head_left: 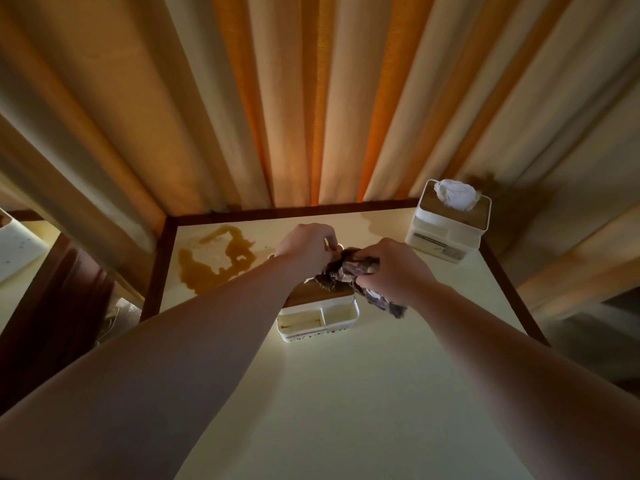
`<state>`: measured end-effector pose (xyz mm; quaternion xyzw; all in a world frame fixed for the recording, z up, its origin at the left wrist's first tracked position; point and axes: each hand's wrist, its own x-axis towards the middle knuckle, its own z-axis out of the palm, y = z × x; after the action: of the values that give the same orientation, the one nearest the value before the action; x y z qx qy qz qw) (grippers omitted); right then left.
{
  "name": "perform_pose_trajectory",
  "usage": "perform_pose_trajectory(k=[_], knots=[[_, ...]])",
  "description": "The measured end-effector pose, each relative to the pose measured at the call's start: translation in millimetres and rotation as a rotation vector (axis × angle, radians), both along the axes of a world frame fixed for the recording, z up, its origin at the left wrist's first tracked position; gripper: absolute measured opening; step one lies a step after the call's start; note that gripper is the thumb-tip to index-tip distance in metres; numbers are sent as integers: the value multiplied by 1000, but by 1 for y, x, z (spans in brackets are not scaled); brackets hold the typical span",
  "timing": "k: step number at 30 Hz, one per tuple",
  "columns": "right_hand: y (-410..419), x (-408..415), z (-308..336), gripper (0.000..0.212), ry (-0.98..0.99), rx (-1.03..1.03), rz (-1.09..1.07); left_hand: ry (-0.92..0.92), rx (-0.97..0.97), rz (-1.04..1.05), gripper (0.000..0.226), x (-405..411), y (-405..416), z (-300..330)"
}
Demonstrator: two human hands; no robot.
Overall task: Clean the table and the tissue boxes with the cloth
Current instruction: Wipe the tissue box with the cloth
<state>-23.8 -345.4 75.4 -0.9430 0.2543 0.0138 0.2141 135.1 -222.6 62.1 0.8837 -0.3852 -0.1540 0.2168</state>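
Here the crumpled dark brown cloth (356,271) hung bunched above the near white plastic tissue box with wooden lid (318,310), left hand (306,247) and right hand (391,268) both pinching it. Soft, limp and light, it probably handled best gathered into a wad; the brown spill (214,261) lay left of that box on the cream worktop (346,393).

a home-like room, likely a living or bedroom corner. long cream and orange curtains (311,98) hang in folds behind a small pale table (346,393) with a dark wood edge, where white tissue boxes (446,230) stand near a brown spill (214,261).
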Motion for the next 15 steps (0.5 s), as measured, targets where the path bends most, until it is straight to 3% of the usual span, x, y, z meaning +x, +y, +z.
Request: perform_pose_trajectory(k=[3,5,10,15], knots=[[6,-17,1,49,-47,100,-58,92,-10,11,18,-9,-7,3],[12,-27,0,51,-78,134,-59,100,-43,1,3,-14,-3,6],[30,-46,3,49,-172,167,-34,-50,-226,-45,8,-35,33,8],[62,-72,-5,41,-112,208,26,6,-260,-29,18,-84,90,-8]])
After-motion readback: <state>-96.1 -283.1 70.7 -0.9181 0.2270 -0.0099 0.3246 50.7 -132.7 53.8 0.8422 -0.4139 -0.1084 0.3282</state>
